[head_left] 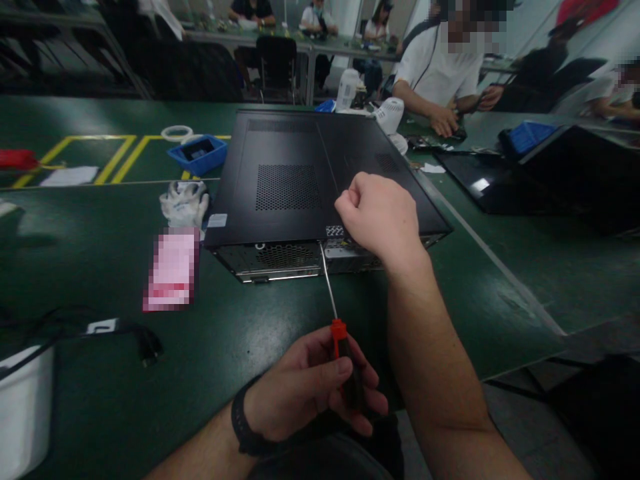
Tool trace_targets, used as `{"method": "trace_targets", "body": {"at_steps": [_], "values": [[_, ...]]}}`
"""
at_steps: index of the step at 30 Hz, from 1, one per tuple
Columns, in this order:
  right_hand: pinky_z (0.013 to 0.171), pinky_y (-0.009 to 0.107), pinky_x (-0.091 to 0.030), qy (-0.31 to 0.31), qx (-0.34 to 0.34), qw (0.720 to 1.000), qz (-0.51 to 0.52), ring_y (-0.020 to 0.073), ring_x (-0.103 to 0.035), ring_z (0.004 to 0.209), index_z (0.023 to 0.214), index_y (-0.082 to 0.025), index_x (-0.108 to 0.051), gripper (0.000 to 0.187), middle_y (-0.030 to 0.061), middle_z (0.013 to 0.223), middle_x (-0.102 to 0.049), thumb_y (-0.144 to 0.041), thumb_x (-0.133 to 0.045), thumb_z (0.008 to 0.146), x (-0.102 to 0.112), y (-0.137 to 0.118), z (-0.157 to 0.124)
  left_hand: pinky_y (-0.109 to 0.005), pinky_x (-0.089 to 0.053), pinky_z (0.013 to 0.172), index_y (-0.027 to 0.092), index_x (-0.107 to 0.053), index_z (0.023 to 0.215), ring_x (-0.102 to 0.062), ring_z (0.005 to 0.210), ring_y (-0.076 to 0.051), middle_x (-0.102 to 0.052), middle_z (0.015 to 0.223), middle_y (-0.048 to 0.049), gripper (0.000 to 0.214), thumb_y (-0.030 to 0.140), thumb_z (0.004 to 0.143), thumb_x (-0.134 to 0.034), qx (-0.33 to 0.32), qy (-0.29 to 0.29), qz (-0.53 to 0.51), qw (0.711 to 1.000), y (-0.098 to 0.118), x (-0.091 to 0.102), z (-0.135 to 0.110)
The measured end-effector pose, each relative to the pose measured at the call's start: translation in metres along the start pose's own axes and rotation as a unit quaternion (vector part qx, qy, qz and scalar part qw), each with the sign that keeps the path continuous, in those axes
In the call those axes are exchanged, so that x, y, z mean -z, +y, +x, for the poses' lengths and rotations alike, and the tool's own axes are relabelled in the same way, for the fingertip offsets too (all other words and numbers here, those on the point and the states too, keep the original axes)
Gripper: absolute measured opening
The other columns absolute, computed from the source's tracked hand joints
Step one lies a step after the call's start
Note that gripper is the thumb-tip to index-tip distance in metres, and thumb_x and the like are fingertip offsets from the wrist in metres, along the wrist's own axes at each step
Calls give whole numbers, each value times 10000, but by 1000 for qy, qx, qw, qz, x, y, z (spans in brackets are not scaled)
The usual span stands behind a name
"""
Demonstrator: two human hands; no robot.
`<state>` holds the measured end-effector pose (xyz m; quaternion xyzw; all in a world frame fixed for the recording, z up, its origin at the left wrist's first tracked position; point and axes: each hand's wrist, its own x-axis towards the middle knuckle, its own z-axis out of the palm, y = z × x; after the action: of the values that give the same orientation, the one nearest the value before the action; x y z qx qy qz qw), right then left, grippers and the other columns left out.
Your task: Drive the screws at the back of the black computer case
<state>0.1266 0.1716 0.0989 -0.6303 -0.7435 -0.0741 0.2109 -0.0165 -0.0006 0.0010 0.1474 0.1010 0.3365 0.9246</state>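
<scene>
Green worktable point(105, 270) is shared with co-workers point(440, 77) beyond. Black desktop computer case point(287, 147) is laid flat at centre. Screwdriver point(340, 337) is gripped by the left hand point(313, 380), tip placed at the case's near edge. Right hand point(383, 213) is curled into a fist over the top panel; contents can't be told. Case is judged heavy, rigid, slick; best lifted by 2 opposite sides. Screwdriver: light, stiff, handle-held.

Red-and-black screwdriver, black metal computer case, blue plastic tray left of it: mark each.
Screwdriver point(339, 327), head view: red collar at the shaft's base.
Computer case point(300, 187), head view: perforated top panel.
Blue tray point(211, 162), head view: near outer wall.
</scene>
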Motion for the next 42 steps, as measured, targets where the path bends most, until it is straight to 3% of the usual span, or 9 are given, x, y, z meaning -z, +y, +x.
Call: {"method": "trace_targets", "body": {"at_steps": [5, 12, 21, 29, 38, 42], "values": [[712, 345, -386, 3, 2, 1000, 1, 223, -602, 800, 870, -188, -691, 266, 95, 858, -706, -298, -455, 923, 0, 0, 0, -311, -681, 759, 121, -697, 1100, -796, 966, -229, -750, 1016, -92, 194, 225, 939, -726, 5, 12, 4, 1000, 0, -1, -1], [705, 349, -384, -1, 1, 1000, 2, 220, -601, 784, 863, -185, -690, 262, 91, 841, -696, -299, -461, 919, 1, 0, -1, -245, -662, 620, 159, -660, 1011, -798, 837, -180, -735, 923, -21, 166, 243, 913, -765, -15, 6, 26, 1000, -2, 2, 1], [713, 354, -384, -4, 2, 1000, 0, 234, -607, 806, 868, -193, -688, 260, 100, 861, -707, -291, -454, 923, 2, -1, -1, -313, -675, 755, 129, -679, 1130, -790, 993, -242, -752, 1025, -95, 222, 238, 940, -720, 12, 22, 5, 1000, 0, -1, -2], [716, 356, -385, -3, 2, 1000, 3, 236, -607, 808, 873, -193, -690, 266, 103, 865, -705, -293, -449, 923, 1, 0, -1, -249, -651, 633, 167, -634, 1017, -791, 822, -175, -727, 918, -16, 170, 265, 932, -743, -19, -9, 24, 1000, -2, 2, 0], [722, 350, -390, -9, -7, 1000, 0, 230, -597, 806, 885, -188, -702, 265, 105, 871, -711, -297, -462, 917, 1, -1, 0, -334, -667, 808, 117, -709, 1142, -794, 961, -228, -759, 1019, -99, 246, 241, 930, -731, 13, 6, -5, 1000, 2, -3, -2], [720, 350, -392, -6, -1, 1000, 5, 228, -593, 801, 879, -194, -695, 260, 101, 874, -706, -293, -458, 916, 1, -1, 0, -313, -668, 787, 132, -718, 1088, -799, 937, -215, -759, 967, -73, 189, 235, 931, -738, 11, 10, -4, 1000, 1, -3, -1]]}}
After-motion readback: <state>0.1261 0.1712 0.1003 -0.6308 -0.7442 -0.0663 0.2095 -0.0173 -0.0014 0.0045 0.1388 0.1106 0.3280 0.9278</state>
